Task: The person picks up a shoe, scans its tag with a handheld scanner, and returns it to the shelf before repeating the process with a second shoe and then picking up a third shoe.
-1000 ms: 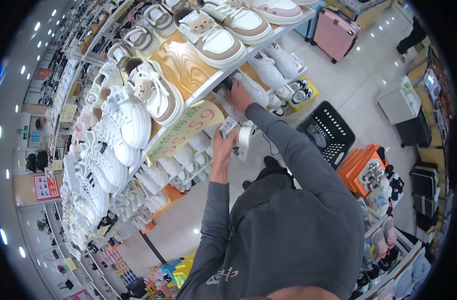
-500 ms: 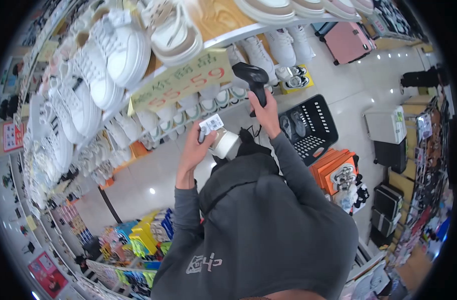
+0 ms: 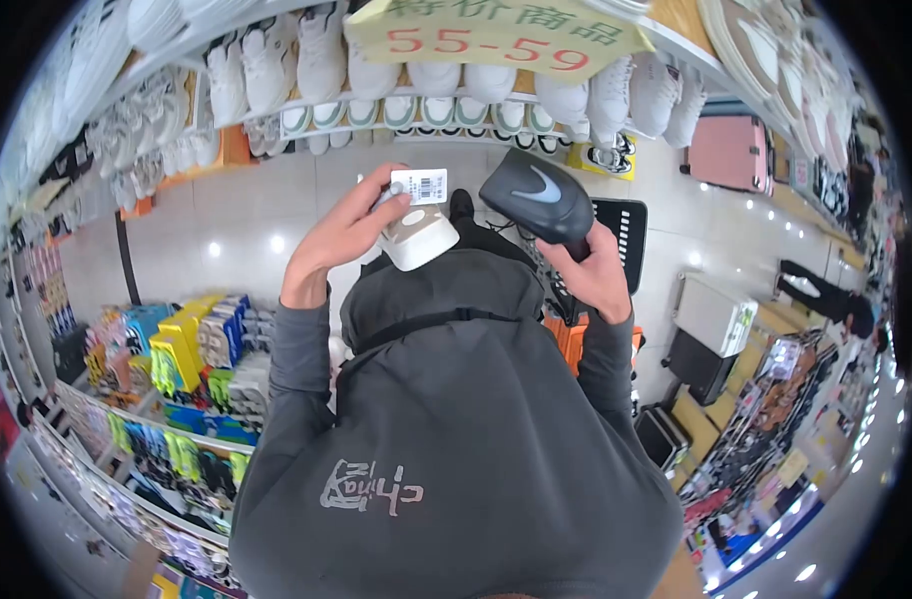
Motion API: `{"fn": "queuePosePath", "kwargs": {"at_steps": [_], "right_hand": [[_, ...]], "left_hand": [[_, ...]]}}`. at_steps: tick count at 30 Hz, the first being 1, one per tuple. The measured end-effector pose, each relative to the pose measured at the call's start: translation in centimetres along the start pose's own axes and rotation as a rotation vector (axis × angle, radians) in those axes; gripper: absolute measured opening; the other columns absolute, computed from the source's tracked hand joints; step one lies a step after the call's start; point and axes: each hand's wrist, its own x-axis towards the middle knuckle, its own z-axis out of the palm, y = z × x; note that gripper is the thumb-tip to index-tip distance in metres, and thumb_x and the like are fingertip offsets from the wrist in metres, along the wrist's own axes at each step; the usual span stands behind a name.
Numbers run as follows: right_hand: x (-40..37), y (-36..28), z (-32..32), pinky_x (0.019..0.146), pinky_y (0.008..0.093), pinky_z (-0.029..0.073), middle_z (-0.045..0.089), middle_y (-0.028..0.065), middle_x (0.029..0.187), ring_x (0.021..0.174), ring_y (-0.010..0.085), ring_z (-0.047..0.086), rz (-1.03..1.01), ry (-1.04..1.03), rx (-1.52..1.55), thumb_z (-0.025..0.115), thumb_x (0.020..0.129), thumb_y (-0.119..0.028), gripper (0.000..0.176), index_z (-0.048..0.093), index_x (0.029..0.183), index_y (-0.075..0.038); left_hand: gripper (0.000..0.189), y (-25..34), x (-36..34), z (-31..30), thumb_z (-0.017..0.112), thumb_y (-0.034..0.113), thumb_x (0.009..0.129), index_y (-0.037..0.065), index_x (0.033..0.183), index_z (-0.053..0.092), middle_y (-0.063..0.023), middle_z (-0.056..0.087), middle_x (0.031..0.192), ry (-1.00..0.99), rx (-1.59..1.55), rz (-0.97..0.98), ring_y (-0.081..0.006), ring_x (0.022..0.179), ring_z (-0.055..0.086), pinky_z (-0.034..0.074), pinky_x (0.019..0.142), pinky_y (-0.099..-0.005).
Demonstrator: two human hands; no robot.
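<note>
My left hand is closed on a white and beige shoe, held in front of my waist. Thumb and fingers also keep a white barcode tag flat above the shoe, its printed side facing up. In my right hand is a black barcode scanner with a grey curved mark on its head; the fingers wrap its handle. The scanner's head is to the right of the tag, with a gap between them. Part of the shoe is hidden by my hand and the tag.
Ahead, shelves hold rows of white shoes under a yellow price sign. On the floor at right are a black basket and orange boxes. Suitcases stand farther right. Shelves of colourful goods lie at left.
My view has turned, so the shelf now runs across the top. The scanner has come back from near the shelf, closer to me and to the tag's level. Both hands keep their holds.
</note>
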Motion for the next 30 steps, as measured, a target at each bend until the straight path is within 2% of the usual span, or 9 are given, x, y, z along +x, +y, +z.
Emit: {"fn": "queuePosePath", "kwargs": {"at_steps": [1,4,5,8,9,13,19,30], "right_hand": [[0.0,-0.6,0.2,0.081,0.0298,0.053,0.073,0.0118,0.100,0.085,0.0154,0.066,-0.050,-0.023,-0.082,0.078,0.083,-0.007,0.038,0.066,0.117,0.005],[-0.1,-1.6,0.9,0.082,0.0323,0.054,0.073,0.0142,0.102,0.085,0.0207,0.068,-0.188,-0.097,-0.224,0.079,0.081,-0.008,0.042,0.065,0.119,0.005],[-0.3,-2.3,0.9,0.082,0.0340,0.054,0.073,0.0173,0.101,0.085,0.0283,0.070,-0.178,-0.129,-0.233,0.079,0.079,-0.007,0.047,0.064,0.122,0.004],[-0.5,-4.9,1.3,0.081,0.0338,0.055,0.072,0.0199,0.103,0.086,0.0328,0.071,-0.258,-0.190,-0.365,0.079,0.078,-0.007,0.052,0.063,0.126,0.004],[-0.6,-5.5,1.5,0.075,0.0360,0.054,0.069,0.0210,0.096,0.081,0.0389,0.067,-0.295,-0.182,-0.395,0.079,0.077,-0.007,0.047,0.063,0.119,0.004],[-0.8,-6.8,1.4,0.063,0.0406,0.049,0.059,0.0190,0.080,0.070,0.0422,0.058,-0.333,-0.220,-0.553,0.080,0.077,-0.009,0.035,0.058,0.100,0.002],[-0.7,-8.9,2.4,0.063,0.0418,0.049,0.060,0.0175,0.081,0.071,0.0409,0.060,-0.373,-0.252,-0.677,0.082,0.076,-0.012,0.038,0.058,0.103,0.001],[0.3,-9.5,3.4,0.062,0.0431,0.051,0.064,0.0159,0.085,0.075,0.0397,0.065,-0.389,-0.269,-0.721,0.083,0.076,-0.015,0.043,0.060,0.110,-0.002]], "left_hand": [[0.033,0.0,-0.4,-0.4,0.057,0.019,0.106,0.003,0.136,0.053,-0.0055,0.062,0.117,-0.006,-0.010,0.017,-0.0136,0.108,0.054,0.044,0.096,-0.0292],[0.033,0.8,-1.8,-1.5,0.055,0.016,0.105,0.003,0.135,0.053,-0.0065,0.061,0.117,-0.035,-0.015,0.035,-0.0144,0.108,0.054,0.044,0.096,-0.0305],[0.034,0.6,-2.1,-1.9,0.055,0.016,0.105,0.002,0.135,0.053,-0.0071,0.061,0.116,-0.043,0.002,0.047,-0.0147,0.108,0.055,0.044,0.095,-0.0308],[0.034,0.7,-3.0,-3.3,0.054,0.014,0.104,0.003,0.137,0.051,-0.0062,0.060,0.116,-0.081,0.062,0.059,-0.0141,0.106,0.053,0.044,0.094,-0.0309],[0.034,0.7,-3.2,-3.7,0.053,0.013,0.105,0.003,0.137,0.051,-0.0055,0.059,0.116,-0.098,0.084,0.059,-0.0136,0.106,0.052,0.044,0.093,-0.0308],[0.035,0.8,-4.2,-4.8,0.053,0.014,0.103,0.003,0.137,0.051,-0.0091,0.060,0.115,-0.094,0.138,0.066,-0.0168,0.105,0.055,0.045,0.092,-0.0324],[0.038,0.6,-4.9,-5.9,0.054,0.015,0.102,0.001,0.137,0.050,-0.0131,0.062,0.116,-0.109,0.219,0.024,-0.0209,0.105,0.057,0.047,0.092,-0.0343],[0.036,0.2,-4.4,-6.0,0.052,0.016,0.100,0.000,0.132,0.051,-0.0171,0.063,0.113,-0.141,0.258,-0.006,-0.0245,0.105,0.058,0.046,0.092,-0.0366]]}}
